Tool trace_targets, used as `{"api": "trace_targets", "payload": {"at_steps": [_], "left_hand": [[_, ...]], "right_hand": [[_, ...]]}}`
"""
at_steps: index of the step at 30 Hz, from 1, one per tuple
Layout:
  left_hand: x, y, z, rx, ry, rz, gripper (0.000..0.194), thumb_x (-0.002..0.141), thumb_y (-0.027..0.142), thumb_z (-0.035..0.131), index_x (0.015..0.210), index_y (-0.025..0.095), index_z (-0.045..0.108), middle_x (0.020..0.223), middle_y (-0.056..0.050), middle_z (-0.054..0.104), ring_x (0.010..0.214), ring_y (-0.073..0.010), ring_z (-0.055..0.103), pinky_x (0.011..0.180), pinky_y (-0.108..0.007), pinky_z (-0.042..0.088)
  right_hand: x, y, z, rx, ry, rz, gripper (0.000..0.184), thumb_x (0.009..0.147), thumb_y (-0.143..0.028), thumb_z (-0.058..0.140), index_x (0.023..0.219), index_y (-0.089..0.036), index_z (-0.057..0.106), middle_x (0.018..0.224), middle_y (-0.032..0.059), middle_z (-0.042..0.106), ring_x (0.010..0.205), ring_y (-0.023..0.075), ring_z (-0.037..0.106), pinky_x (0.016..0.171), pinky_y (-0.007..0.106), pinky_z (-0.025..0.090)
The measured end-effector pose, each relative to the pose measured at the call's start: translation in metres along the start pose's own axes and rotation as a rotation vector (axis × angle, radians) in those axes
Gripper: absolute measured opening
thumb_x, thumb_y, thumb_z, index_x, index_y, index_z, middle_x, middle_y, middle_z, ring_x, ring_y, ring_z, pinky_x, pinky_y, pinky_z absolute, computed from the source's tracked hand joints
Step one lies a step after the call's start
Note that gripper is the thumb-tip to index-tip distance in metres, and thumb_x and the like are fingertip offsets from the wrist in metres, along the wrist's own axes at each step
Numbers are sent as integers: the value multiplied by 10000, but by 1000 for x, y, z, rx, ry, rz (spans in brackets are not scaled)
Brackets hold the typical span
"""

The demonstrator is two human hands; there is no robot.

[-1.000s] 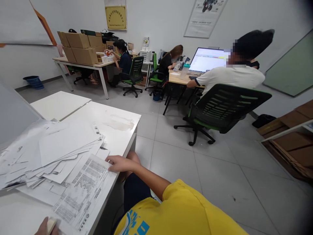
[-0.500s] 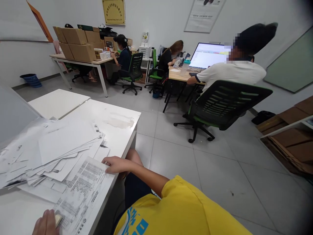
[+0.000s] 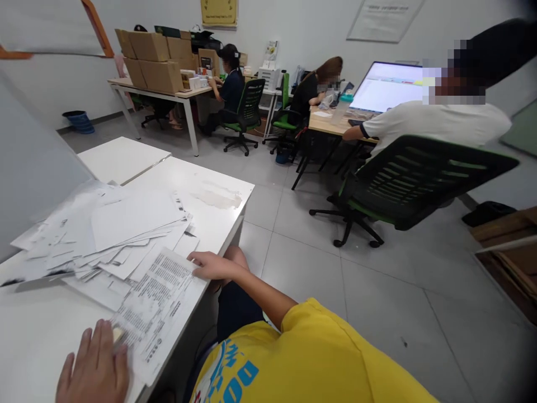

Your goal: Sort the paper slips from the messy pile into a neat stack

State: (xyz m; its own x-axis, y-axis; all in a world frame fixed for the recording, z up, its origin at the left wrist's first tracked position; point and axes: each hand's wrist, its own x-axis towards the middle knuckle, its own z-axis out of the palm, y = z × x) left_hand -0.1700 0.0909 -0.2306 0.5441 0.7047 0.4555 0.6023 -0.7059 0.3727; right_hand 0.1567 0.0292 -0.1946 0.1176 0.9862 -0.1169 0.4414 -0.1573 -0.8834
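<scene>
Plainly, the relation that counts is between the left hand [image 3: 94,369] and a small pale block [image 3: 118,334], which sits just to the right of its fingers, in the gap beside the thumb and at the left edge of the printed sheet [image 3: 157,308]. That sheet lies on the white table [image 3: 33,350] between the two hands, its long axis slanting from near left to far right, close to the table's right edge. The left hand is palm down at the sheet's near left, fingers stretched toward the far side and thumb apart, so it is much the nearer one to the block. The right hand [image 3: 212,266] rests at the sheet's far right corner, its fingers bent slightly over the paper. The view hides both palms, so I cannot tell whether the left grips the block or the right pinches the corner. Loose papers [image 3: 134,215] heap up along the sheet's far left side.
</scene>
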Motion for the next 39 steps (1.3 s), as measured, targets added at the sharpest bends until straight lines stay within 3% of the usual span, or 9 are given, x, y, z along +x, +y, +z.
{"api": "trace_targets", "payload": {"at_steps": [6,10,14,17,20,22,25,31,39], "left_hand": [[-13,13,-7,158,76,84,687,940,389,483,1558,178,268,1538,-186,407,1496,-347,235,1224,-584,164],[-16,42,-20,-251,103,-253,672,977,518,360,1563,211,242,1569,-158,377,1482,-310,306,1199,-520,295],[-11,54,-38,-509,287,-618,700,894,516,583,1485,207,370,1470,-159,505,1316,-295,537,1093,-438,464],[-7,10,-65,-403,513,-717,627,823,415,702,1335,110,509,1292,-141,636,1150,-272,626,1083,-463,467],[-9,-65,-99,-194,622,-739,658,778,271,708,1329,4,468,1293,-150,637,1148,-269,611,1068,-489,459],[-15,-107,-121,7,612,-770,679,764,200,664,1350,-35,412,1343,-158,601,1222,-307,561,1100,-538,406],[-23,-132,-140,215,513,-820,771,783,189,630,1439,-50,305,1466,-197,474,1349,-395,431,1147,-603,306],[-27,-89,-136,418,409,-830,867,900,443,589,1516,-16,187,1584,-303,186,1433,-530,180,1092,-774,117],[-14,-72,-130,390,441,-689,692,907,475,587,1313,-72,465,1500,-215,412,1450,-472,182,1146,-686,99]], "right_hand": [[-21,11,-35,318,383,-26,283,749,-288,585,1021,-216,548,877,19,679,794,186,643,761,341,526],[-19,-5,-12,500,288,-125,372,770,-444,635,1056,-241,512,868,20,692,758,178,656,715,320,530],[-24,-39,47,485,23,-185,342,854,-453,588,1107,-235,513,917,35,688,802,180,661,736,315,533],[0,-51,63,331,-54,-254,351,918,-440,530,1197,-228,513,959,45,684,862,186,656,812,337,525],[50,-41,49,34,271,-281,344,926,-386,529,1212,-197,545,1162,113,641,1131,228,580,1006,388,440],[84,-27,35,-194,534,-109,360,935,-368,504,1215,-148,560,1257,182,579,1244,286,489,1066,449,370],[114,-4,26,-343,616,143,446,970,-416,418,1245,-95,559,1285,250,534,1226,351,468,1033,519,352],[118,22,22,-410,688,235,631,880,-501,538,1343,-77,474,1342,271,491,1254,405,423,1046,561,303],[117,37,8,-229,687,232,547,798,-256,489,1337,-158,470,1187,143,621,1140,302,535,1031,481,368]]}}
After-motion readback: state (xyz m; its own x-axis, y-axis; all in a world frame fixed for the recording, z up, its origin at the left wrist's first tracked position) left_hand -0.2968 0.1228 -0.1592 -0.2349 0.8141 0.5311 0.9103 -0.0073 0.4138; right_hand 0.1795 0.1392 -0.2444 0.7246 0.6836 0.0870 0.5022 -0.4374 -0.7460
